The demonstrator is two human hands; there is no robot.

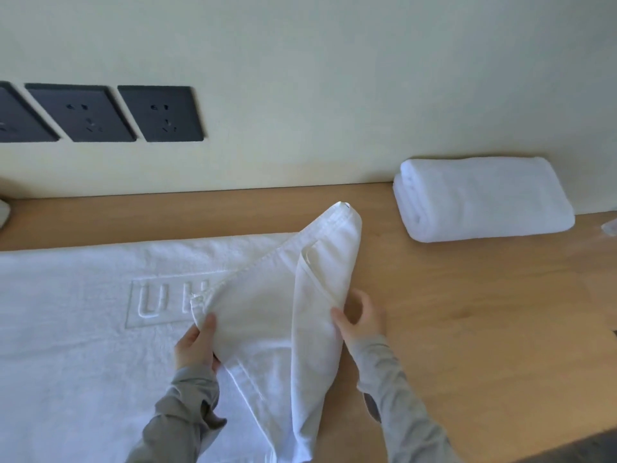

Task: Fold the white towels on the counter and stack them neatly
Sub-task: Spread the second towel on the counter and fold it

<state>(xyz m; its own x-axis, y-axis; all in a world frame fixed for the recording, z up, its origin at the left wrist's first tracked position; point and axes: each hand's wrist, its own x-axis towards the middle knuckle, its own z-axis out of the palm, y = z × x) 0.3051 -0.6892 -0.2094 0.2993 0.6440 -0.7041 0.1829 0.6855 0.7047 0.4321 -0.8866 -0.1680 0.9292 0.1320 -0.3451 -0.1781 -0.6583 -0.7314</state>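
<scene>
Large white terry towel (pixel 83 329) w/ embossed letters lies spread on light wooden counter (pixel 467 312), right end lifted. Left hand (pixel 197 342) pinches its hem; right hand (pixel 357 317), fingers curled, grips the raised fold. Folded white towel (pixel 484 198) sits by cream wall (pixel 334 78), well apart.

The towel (pixel 83 329) in front of me is white terry cloth, soft and nubbly, with a flat stitched hem and letters pressed into its pile. The folded towel (pixel 480 198) is the same fluffy cloth. The bench (pixel 467 312) is pale wood, smooth and matt with faint grain; the sockets (pixel 160 111) look like dark matt plastic, and my sleeves (pixel 394 379) are thin grey knit.
</scene>
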